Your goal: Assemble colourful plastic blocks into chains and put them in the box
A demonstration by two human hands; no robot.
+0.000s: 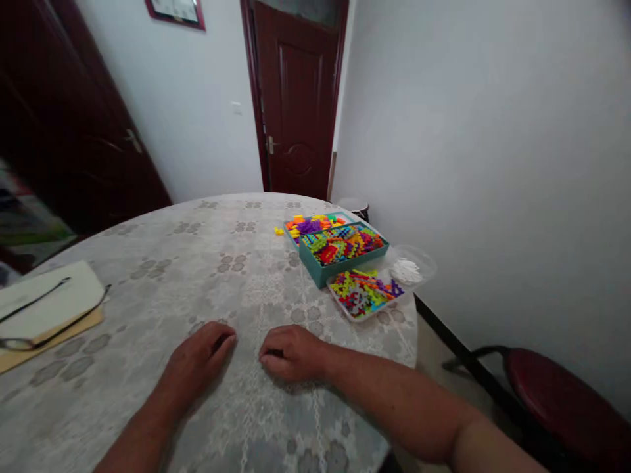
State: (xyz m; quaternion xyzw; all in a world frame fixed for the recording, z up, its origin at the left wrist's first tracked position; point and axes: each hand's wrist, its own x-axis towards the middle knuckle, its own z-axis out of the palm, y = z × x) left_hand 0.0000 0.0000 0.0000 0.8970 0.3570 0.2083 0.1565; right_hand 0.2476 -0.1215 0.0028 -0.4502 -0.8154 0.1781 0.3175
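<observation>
My left hand (204,349) rests on the patterned tablecloth (231,289), its fingers curled under and the thumb alongside. Across a short gap lies my right hand (292,353), also loosely closed on the cloth. Neither hand shows anything in it. Nearest to my right hand is a clear plastic tray (355,320) of colourful plastic building pieces, beyond it to the right. Behind that tray stands a teal box (315,270) heaped with small bright pieces. A shallower tray (351,214) with orange, purple and yellow pieces sits behind the box.
A clear round container (426,266) holds white pieces near the right table edge. One yellow piece (279,231) lies loose on the cloth. Glasses (73,322) rest on papers (54,289) at the left. A dark red chair (557,387) stands right of the table, beside the wall.
</observation>
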